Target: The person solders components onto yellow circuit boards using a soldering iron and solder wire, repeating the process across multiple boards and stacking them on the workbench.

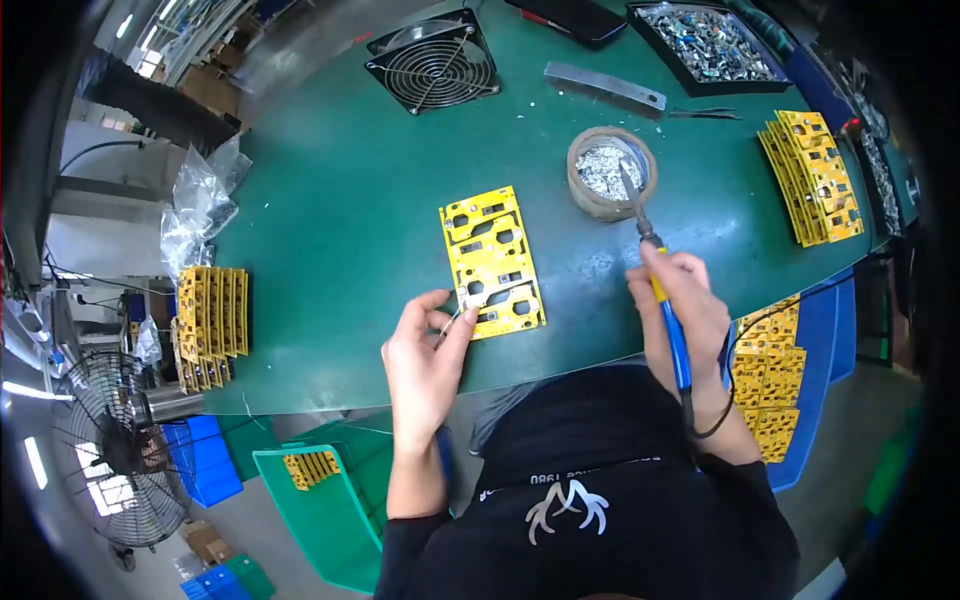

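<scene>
Yellow circuit panel [492, 262] mid-tabletop: we are at the soldering step.
Our left hand [425, 365] pinches solder wire [452, 318] at the panel's near edge; our right hand [685, 310], closed on the soldering iron [655, 265], dips its tip into the tape-ring dish [611, 172]. Next, we judge, the tip goes to the joint.

Tray of metal parts [708, 42] and dark device [580, 18] cut off at top edge.
</scene>
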